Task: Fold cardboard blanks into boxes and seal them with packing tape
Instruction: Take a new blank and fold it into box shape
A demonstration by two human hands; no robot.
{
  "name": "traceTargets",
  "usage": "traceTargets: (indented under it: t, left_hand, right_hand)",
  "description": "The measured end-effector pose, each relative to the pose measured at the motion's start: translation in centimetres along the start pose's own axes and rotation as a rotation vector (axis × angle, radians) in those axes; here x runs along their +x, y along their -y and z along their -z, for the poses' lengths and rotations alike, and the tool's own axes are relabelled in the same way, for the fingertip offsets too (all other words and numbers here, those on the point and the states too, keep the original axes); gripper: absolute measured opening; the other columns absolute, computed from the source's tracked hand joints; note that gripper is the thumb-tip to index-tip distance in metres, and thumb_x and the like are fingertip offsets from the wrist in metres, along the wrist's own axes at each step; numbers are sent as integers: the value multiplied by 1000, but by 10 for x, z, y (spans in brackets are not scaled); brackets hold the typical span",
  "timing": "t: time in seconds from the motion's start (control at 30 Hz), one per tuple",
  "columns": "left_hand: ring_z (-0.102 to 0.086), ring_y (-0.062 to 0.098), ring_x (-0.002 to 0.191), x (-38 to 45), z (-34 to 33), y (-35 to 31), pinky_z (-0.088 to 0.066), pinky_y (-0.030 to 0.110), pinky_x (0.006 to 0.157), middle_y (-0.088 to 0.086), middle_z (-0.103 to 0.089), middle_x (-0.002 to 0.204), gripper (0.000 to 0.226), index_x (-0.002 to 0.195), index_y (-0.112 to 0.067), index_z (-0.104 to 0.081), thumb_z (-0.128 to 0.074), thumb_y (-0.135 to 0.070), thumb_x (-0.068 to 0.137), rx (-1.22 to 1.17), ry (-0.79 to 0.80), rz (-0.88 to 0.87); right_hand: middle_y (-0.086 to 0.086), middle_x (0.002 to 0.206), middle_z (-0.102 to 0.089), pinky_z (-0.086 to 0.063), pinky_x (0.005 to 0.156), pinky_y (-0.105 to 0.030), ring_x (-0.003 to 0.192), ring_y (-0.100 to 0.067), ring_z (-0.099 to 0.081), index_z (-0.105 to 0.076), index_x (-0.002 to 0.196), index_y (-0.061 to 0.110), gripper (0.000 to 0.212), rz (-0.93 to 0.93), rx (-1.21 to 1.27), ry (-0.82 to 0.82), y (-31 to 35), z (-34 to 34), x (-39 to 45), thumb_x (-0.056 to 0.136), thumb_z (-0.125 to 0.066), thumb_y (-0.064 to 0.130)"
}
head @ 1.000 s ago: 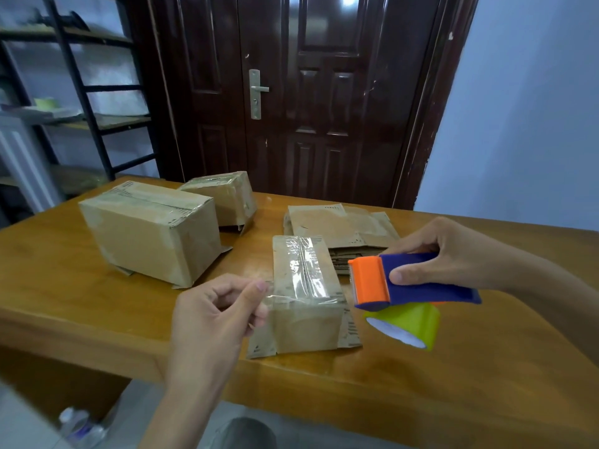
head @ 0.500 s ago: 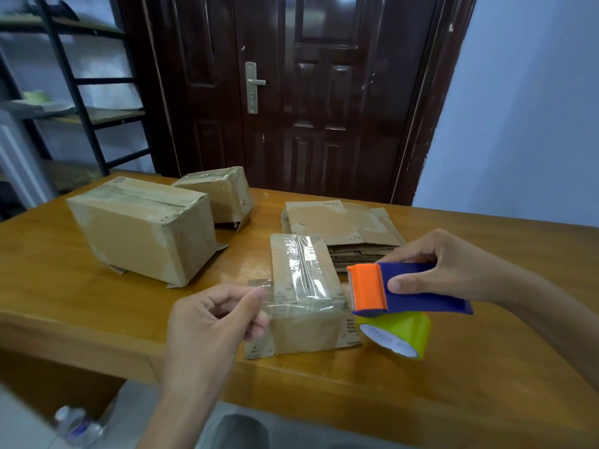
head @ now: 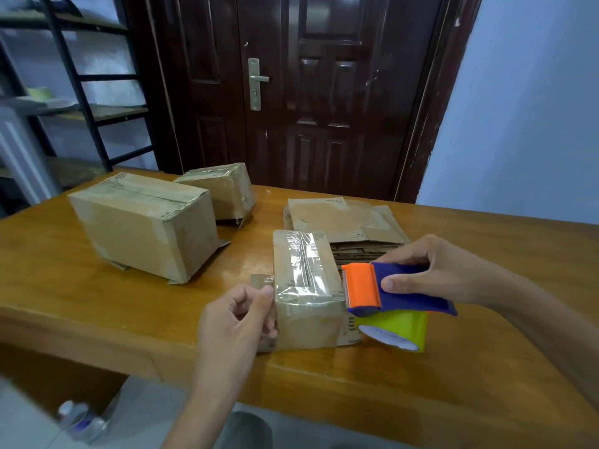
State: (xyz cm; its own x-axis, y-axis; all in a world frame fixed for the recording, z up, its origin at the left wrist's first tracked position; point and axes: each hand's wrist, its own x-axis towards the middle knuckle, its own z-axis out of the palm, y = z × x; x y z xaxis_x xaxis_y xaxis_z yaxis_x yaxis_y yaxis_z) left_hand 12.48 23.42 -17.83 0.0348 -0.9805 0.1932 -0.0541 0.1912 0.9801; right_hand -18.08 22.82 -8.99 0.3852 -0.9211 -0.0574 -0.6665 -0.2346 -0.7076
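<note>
A small cardboard box is seen at the lower centre of the frame, standing near the front edge of the wooden table. Its top seam is covered by glossy clear tape, which is carried over the near end; bottom flaps are still splayed out on the table at both sides. The left hand is held against the box's near left corner, with thumb and forefinger pinched together, apparently on a loose end of clear tape, though the film is too faint to be made out with certainty. Just right of the box, a blue and orange tape dispenser carrying a yellow-green tape roll is gripped by the right hand, the fingers curled over the handle and the thumb pressed on its side.

Behind the box, a stack of flat cardboard blanks is laid at the centre. At the middle left, a large sealed box and a second small box are set just beside each other.

The task is judged to be partly done: three boxes are formed, the nearest is being finished, and the blanks remain to be folded.
</note>
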Motion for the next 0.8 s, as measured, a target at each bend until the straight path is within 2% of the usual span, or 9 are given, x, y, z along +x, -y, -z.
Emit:
traceTargets:
  t: [0.1,0.2,0.3,0.4,0.47,0.53,0.63,0.7,0.8]
  left_hand:
    - [-58,19,62,-4,-11,13,-51,44,57,-1,-62,67,40,74,-31,-57,-47,-58,102,174,-69,-48]
    - [-50,17,62,-9,-21,26,-43,43,55,-3,-53,68,50,80,-39,-47,-23,-78,98,219,-105,-50]
    - [-51,18,68,-8,-26,34,-39,37,59,1,-55,74,38,86,-37,-49,-30,-64,103,209,-148,-40]
    - [-60,18,81,-4,-25,31,-47,36,68,-4,-63,87,21,91,-47,-53,-45,-38,108,161,-158,-28]
    - [-65,9,103,-6,-20,23,-53,35,84,-14,-66,108,20,108,-51,-56,-47,-33,110,105,-229,-82]
    - [-58,3,125,-16,-16,15,-48,30,98,-24,-59,133,30,137,-45,-52,-41,-42,109,107,-263,-217]
    - [-27,0,153,-36,-27,16,-31,32,118,-24,-24,168,67,165,-41,-17,-31,-59,102,262,-54,-327]
    - [-7,-3,158,-43,-36,29,-18,24,120,-27,1,172,78,165,-41,8,-30,-63,101,370,26,-368]
    - [-3,1,160,-40,-37,40,-19,24,119,-24,7,173,81,164,-40,17,-31,-61,102,414,20,-393]
  right_hand:
    - [10,110,-78,-61,82,-39,98,-17,-76,-72,126,35,37,-2,21,-2,-4,-4,2,92,-66,48]
    - [11,112,-78,-62,83,-39,100,-17,-75,-70,128,35,36,-13,30,-17,-7,-7,0,93,-66,46]
    - [13,109,-77,-60,75,-29,96,-13,-75,-69,126,34,33,4,9,-38,-6,-11,-3,95,-63,45]
    - [20,107,-75,-57,71,-22,96,-7,-73,-65,129,38,36,11,-55,-94,-6,-16,-8,95,-62,48]
    - [27,113,-71,-60,75,-25,105,0,-69,-61,133,45,45,16,-174,-192,-9,-19,-12,90,-63,59]
    - [31,116,-69,-62,76,-26,108,6,-64,-59,131,51,51,17,-290,-304,-11,-24,-15,85,-59,71]
    - [32,119,-66,-56,72,-19,109,8,-61,-57,130,53,51,29,-394,-413,-16,-33,-18,88,-47,78]
    - [34,123,-62,-51,74,-17,111,4,-60,-53,135,52,57,35,-415,-443,-19,-42,-21,92,-36,84]
    - [30,142,-47,-49,88,-24,120,0,-50,-31,152,54,85,-34,-433,-384,-19,-54,-27,80,-35,97]
